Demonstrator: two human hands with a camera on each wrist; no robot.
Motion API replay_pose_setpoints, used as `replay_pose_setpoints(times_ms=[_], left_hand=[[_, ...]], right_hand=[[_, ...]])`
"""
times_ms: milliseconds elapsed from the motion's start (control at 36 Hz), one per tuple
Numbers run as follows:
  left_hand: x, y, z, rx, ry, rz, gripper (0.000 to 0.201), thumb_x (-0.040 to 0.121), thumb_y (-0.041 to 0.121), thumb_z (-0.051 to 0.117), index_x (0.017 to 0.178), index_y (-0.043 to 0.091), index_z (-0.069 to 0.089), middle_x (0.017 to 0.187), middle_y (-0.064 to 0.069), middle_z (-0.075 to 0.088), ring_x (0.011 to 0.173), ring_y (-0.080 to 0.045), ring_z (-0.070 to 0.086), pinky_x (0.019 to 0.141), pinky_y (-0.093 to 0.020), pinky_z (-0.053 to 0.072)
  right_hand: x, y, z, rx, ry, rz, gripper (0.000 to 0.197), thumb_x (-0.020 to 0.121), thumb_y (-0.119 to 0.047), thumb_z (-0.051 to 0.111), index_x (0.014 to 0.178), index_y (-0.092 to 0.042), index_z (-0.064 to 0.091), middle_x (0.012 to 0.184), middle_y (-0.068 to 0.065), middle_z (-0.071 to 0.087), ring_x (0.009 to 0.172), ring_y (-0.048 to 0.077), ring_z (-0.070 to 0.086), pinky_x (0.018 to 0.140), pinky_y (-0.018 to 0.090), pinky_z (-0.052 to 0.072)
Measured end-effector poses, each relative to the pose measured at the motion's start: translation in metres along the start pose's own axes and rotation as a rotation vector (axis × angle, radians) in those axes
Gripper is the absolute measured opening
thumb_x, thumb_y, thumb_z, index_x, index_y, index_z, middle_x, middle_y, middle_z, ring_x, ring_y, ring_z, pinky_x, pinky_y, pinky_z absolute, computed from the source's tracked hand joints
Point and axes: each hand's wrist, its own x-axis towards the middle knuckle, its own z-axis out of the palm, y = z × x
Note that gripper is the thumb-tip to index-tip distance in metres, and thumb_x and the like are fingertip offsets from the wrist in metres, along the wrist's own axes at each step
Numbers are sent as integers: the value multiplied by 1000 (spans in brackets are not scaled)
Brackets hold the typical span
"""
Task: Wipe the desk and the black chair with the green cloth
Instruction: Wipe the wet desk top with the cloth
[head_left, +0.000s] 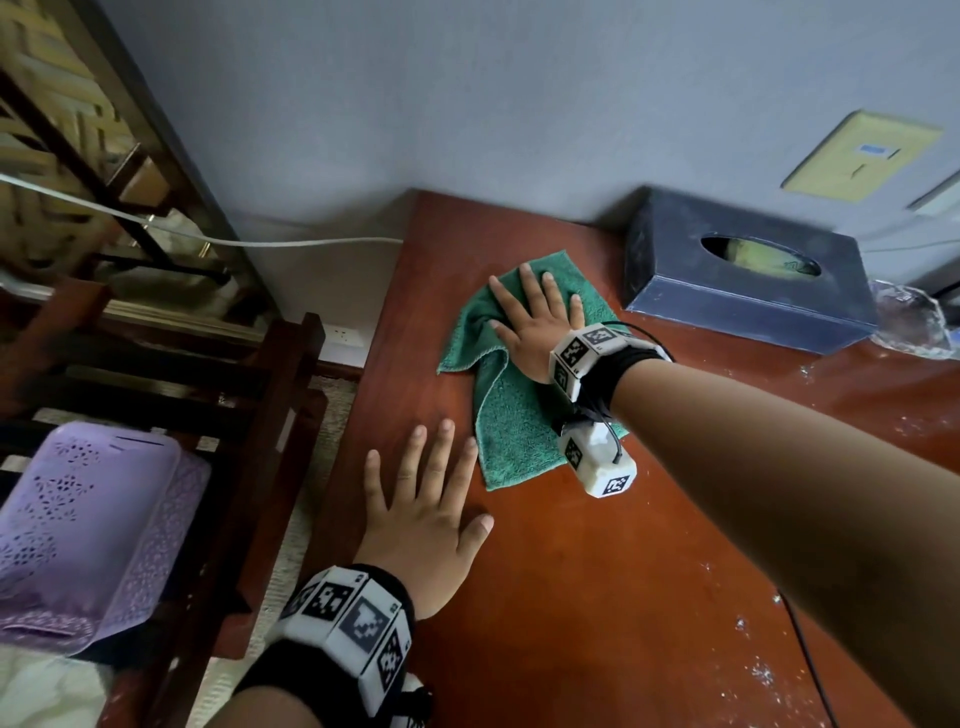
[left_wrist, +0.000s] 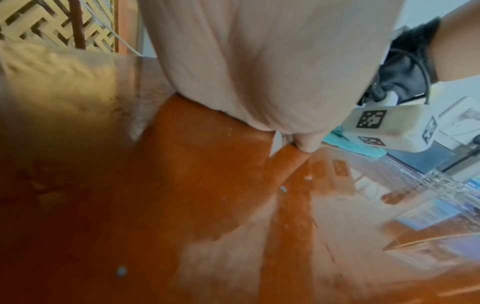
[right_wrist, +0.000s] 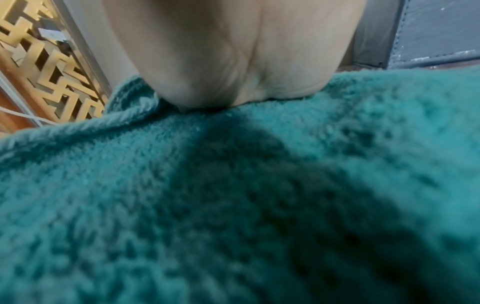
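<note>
Green cloth (head_left: 511, 415) lies on the red-brown tabletop (head_left: 623, 597). My right grip (head_left: 540, 327) presses it flat, fingers straight. My left grip (head_left: 421, 525) rests flat nearby, fingers spread.

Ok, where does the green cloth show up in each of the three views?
Head: green cloth at centre, flat on the desk under the right hand.
Left wrist: only a thin teal strip, right of centre.
Right wrist: fills the lower two thirds, below the hand.
Shared landmark: the gold lattice panel, upper left in all three.
</note>
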Motion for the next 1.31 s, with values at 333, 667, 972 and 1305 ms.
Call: replay_pose_setpoints(times_ms=[333,667,972,1305], left_hand=[[-1,8,-26,-44,-261,-30,68,63,61,-25,118,33,-54,127,7,-62,117,-14,-57,89,-49,-39],[-4,11,-39,-23,-383,-45,64,77,63,-18,121,32,-53,130,6,-60,125,-17,-50,103,-56,-27],[-2,16,-44,7,-416,-79,65,97,55,8,130,30,-42,134,5,-54,130,-17,-44,106,-56,-23],[-2,16,-46,-8,-422,-87,67,97,56,10,136,32,-38,139,7,-50,134,-18,-41,108,-56,-21]], right_hand=[[11,16,-3,84,60,188,57,100,-49,25,150,-39,1,159,0,-14,146,25,-13,117,44,-8],[-20,20,7,105,125,317,59,100,-47,27,152,-32,2,160,3,-11,147,24,-9,117,41,-7],[-61,26,14,87,59,292,60,100,-49,25,151,-33,-2,159,1,-17,146,22,-15,118,40,-9],[-86,56,11,16,-21,136,57,100,-50,20,150,-38,-7,158,-5,-20,145,18,-17,117,38,-11]])
